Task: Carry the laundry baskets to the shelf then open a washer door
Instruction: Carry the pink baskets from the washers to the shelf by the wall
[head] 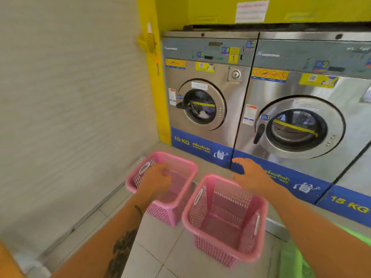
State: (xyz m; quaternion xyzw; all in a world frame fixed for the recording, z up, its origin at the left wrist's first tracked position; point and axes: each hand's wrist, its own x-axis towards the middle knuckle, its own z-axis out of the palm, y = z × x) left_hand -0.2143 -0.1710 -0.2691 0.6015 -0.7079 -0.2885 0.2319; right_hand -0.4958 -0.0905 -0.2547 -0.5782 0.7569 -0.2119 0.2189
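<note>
Two empty pink laundry baskets stand on the tiled floor in front of the washers. My left hand [157, 180] hovers over the far-left basket [188, 163], fingers loosely curled, holding nothing. Spread open, my right hand [253, 175] hangs above the far rim of the nearer basket [224, 215]. The 10 KG washer [202, 91] has its round door [201, 105] shut, with laundry inside. Beside it, the 15 KG washer door [299, 127] is also shut, a black handle on its left side.
A corrugated beige wall [70, 107] runs along the left. A yellow pillar [154, 77] carries a small yellow holder [147, 43]. Something green [297, 255] lies at the lower right. A raised step runs under the washers.
</note>
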